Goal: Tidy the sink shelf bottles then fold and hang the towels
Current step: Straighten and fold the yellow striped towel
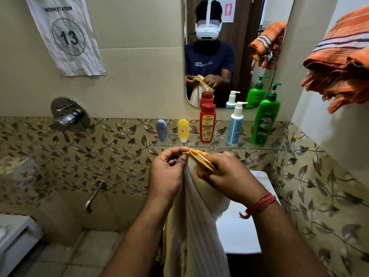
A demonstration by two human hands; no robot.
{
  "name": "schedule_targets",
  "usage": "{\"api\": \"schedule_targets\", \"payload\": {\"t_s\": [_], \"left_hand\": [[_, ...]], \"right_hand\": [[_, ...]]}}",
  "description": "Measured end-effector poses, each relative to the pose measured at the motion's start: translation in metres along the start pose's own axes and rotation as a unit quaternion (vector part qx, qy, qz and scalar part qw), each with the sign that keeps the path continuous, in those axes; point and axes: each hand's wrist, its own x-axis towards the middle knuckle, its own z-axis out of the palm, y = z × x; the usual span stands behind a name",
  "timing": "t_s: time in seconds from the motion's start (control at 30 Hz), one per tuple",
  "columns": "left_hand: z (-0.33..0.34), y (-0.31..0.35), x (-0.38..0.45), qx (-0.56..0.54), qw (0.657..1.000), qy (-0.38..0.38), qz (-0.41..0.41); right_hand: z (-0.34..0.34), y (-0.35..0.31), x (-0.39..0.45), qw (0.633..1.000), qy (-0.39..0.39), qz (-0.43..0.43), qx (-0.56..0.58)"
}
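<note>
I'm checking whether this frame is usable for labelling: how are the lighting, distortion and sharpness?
Head view: even, soft lighting with no harsh glare; wide-angle bending curves the glass shelf and walls near the edges; both hands, left hand and right hand, and the white towel look sharp; the orange towel at far right is stretched.

Bare forearms, red thread bracelet [259, 204] on right wrist

I hold a cream towel [191, 216] with a yellow border; the orange towel [339, 62] has dark stripes; bottles run grey-blue, yellow, red, white-blue, green.
</note>
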Motion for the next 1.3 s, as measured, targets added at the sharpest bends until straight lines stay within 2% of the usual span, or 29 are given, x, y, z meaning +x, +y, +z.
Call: {"api": "schedule_targets", "payload": {"t_s": [0.13,0.33,0.4,0.53,0.63,0.7,0.8,0.9,1.03,1.17,1.3], "left_hand": [[-0.003,0.001,-0.001,0.006,1.000,-0.026,-0.011],[-0.008,0.005,-0.006,-0.004,0.989,-0.147,-0.030],[-0.006,0.008,-0.006,-0.006,0.987,-0.161,-0.018],[-0.004,0.010,-0.002,0.010,0.996,-0.084,0.000],[-0.009,0.006,0.002,0.025,0.999,-0.043,-0.005],[-0.012,0.002,0.004,0.030,0.999,-0.034,-0.006],[-0.010,-0.004,0.002,0.033,0.998,-0.053,-0.013],[-0.005,-0.007,0.001,0.027,0.998,-0.059,-0.027],[-0.005,-0.002,0.011,-0.014,0.997,-0.049,-0.052],[-0.016,0.000,0.019,-0.016,0.998,0.013,-0.057],[-0.017,-0.002,0.013,-0.006,0.999,0.015,-0.041]], "right_hand": [[-0.001,-0.001,-0.002,1.000,-0.002,0.025,-0.019],[-0.003,-0.004,-0.003,0.997,0.015,0.051,-0.063],[-0.004,-0.005,-0.004,0.995,0.018,0.054,-0.080],[-0.008,-0.011,-0.006,0.997,-0.010,0.034,-0.064],[-0.018,-0.013,-0.015,0.995,-0.087,0.031,-0.044],[-0.024,-0.016,-0.025,0.986,-0.131,0.027,-0.098],[-0.036,-0.027,-0.037,0.964,-0.155,0.010,-0.215],[-0.045,-0.041,-0.046,0.958,-0.107,-0.023,-0.266],[-0.039,-0.069,-0.052,0.968,-0.014,-0.128,-0.213],[-0.050,-0.051,-0.046,0.977,-0.033,-0.064,-0.200],[-0.049,-0.034,-0.048,0.973,-0.061,-0.042,-0.219]]}}
